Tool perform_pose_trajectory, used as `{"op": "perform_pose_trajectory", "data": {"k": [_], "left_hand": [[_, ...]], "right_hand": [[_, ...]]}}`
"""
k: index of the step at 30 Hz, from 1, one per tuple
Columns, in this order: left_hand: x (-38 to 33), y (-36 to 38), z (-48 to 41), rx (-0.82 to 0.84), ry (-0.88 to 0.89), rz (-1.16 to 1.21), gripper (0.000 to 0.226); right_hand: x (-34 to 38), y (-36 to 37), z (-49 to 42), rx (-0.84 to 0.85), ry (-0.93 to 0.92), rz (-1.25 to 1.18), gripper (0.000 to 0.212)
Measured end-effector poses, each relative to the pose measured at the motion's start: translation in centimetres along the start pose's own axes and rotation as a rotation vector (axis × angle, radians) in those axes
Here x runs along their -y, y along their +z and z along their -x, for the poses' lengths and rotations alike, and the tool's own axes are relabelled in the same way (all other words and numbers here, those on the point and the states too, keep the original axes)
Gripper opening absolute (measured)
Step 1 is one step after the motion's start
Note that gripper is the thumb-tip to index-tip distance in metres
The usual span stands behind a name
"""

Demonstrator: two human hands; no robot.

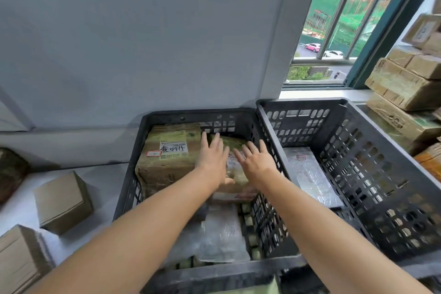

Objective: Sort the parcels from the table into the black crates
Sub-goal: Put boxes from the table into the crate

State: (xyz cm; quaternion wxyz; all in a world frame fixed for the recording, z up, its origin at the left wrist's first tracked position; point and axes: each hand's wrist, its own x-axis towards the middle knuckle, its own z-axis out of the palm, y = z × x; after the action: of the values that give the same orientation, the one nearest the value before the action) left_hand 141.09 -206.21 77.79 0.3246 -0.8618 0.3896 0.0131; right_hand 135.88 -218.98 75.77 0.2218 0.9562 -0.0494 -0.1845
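Left crate and right crate, both of black slotted plastic, stand side by side with their walls touching, the right one set a little further back beneath a barred window. A stack of brown cartons rises just beside the right crate. In the left crate's far-left corner sits a big brown carton, wrapped in glossy tape, with a white label bearing dark handwritten characters and a small red-edged sticker. Just beside it, to the right, lies a smaller taped parcel, brown with a white label, partly hidden by the hands. A crumpled grey mailer bag fills the near end of the same crate. The right crate holds one flat silver mailer on its floor against the left wall. On the white table to the left rest two plain cardboard boxes, well apart from the crates. The left hand lies palm-down on the taped parcel, fingers straight and released; the right hand is spread flat over it, fingers splayed, gripping nothing, and whether it touches cannot be told
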Motion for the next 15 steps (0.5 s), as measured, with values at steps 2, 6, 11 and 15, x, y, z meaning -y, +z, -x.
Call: {"op": "perform_pose_trajectory", "data": {"k": [2, 6, 11, 15], "left_hand": [[1.4, -0.6, 1.1, -0.041, -0.027, 0.143, 0.103], [4.2, -0.4, 3.2, -0.108, -0.135, 0.285, 0.096], [8.6, -0.2, 5.5, -0.15, -0.237, 0.439, 0.092], [12.5, 0.9, 7.5, -0.18, -0.322, 0.475, 0.091]], "right_hand": [[-0.8, -0.8, 0.7, -0.036, -0.01, -0.042, 0.115], [-1.5, -2.1, 1.4, -0.082, -0.033, -0.111, 0.118], [-1.6, -5.3, 1.9, -0.22, 0.016, -0.308, 0.101], [0.0, -9.9, 2.2, -0.329, 0.029, -0.376, 0.092]]}}
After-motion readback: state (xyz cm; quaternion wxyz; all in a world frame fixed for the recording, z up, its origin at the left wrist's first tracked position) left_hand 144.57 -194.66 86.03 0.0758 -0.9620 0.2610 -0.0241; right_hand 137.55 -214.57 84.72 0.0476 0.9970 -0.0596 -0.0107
